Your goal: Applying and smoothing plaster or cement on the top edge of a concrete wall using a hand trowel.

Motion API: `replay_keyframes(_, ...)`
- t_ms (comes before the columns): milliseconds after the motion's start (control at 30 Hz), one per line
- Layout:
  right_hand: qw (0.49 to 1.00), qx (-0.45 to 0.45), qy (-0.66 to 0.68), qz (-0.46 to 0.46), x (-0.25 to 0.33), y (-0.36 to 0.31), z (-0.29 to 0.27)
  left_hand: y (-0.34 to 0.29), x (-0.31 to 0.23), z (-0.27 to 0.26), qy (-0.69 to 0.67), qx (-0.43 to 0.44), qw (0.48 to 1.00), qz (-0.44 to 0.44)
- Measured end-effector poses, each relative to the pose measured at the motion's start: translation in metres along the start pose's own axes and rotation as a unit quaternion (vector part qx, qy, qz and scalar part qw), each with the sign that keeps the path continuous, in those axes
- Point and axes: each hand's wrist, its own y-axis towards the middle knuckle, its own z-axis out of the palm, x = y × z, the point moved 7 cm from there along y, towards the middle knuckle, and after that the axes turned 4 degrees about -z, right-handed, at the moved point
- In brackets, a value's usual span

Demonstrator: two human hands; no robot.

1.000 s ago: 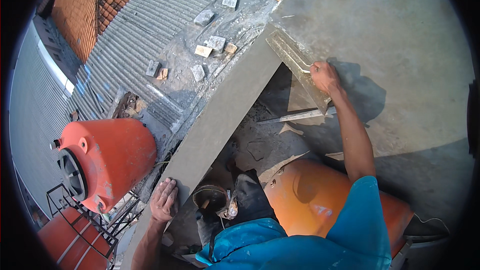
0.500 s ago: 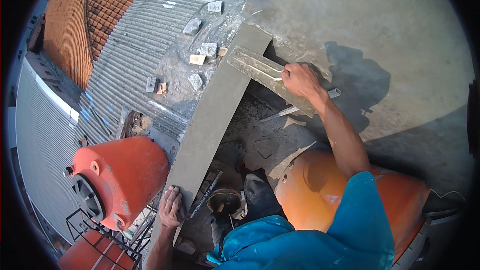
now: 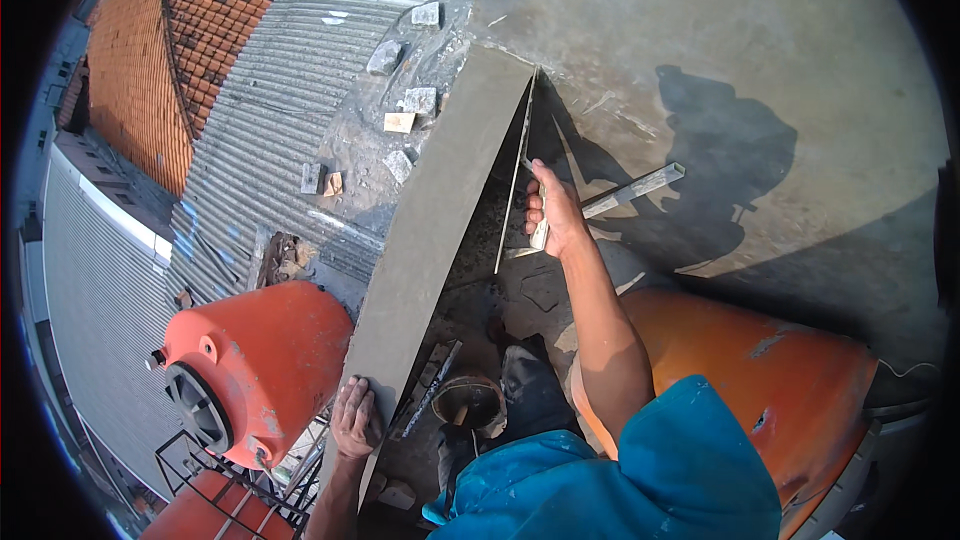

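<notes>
My right hand point(image 3: 558, 215) grips the handle of a plastering float point(image 3: 515, 180). The float's long thin blade is seen edge-on, close along the right side of a grey cement-rendered wall top point(image 3: 432, 210), near its far end; whether it touches is hard to tell. Lower down, my left hand point(image 3: 353, 416) lies flat on the near part of the same wall top, fingers stretched out and holding nothing. A bucket point(image 3: 468, 402) with a stick-like handle in it stands at my feet, right of the wall.
An orange tank point(image 3: 740, 370) lies at my right; a red tank point(image 3: 265, 365) is left of the wall. A pale metal bar point(image 3: 635, 190) leans by the rendered wall face point(image 3: 800, 30). Broken blocks point(image 3: 385, 57) lie on the corrugated roof point(image 3: 265, 130) beyond.
The float has come off the wall top toward me and turned from flat to edge-on at its right side. My left hand stays on the wall top.
</notes>
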Motion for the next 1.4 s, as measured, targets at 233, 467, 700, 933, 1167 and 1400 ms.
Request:
replay_keyframes(233, 1.0, 0.001, 0.01, -0.015, -0.014, 0.018, 0.014, -0.001, 0.0, -0.001, 0.003, 0.008, 1.0, 0.002)
replay_keyframes(467, 0.997, -0.048, 0.046, 0.033, -0.061, -0.001, -0.001, 0.004, -0.002, -0.004, -0.015, -0.001, 1.0, 0.001)
replay_keyframes(700, 0.997, 0.005, 0.066, -0.032, -0.051, -0.012, 0.041, 0.001, 0.0, -0.005, -0.013, -0.002, 1.0, -0.009)
replay_keyframes(933, 0.994, -0.061, 0.051, 0.079, -0.159, -0.05, 0.011, 0.005, -0.003, -0.004, -0.002, -0.006, 1.0, -0.011)
replay_keyframes(1167, 0.939, -0.096, -0.298, -0.142, -0.029, -0.056, -0.065, 0.001, 0.0, -0.007, -0.004, -0.01, 1.0, -0.009)
replay_keyframes(1400, 0.64, -0.107, -0.696, -0.308, 0.094, -0.052, -0.034, 0.005, -0.002, -0.008, -0.024, -0.019, 0.999, -0.021)
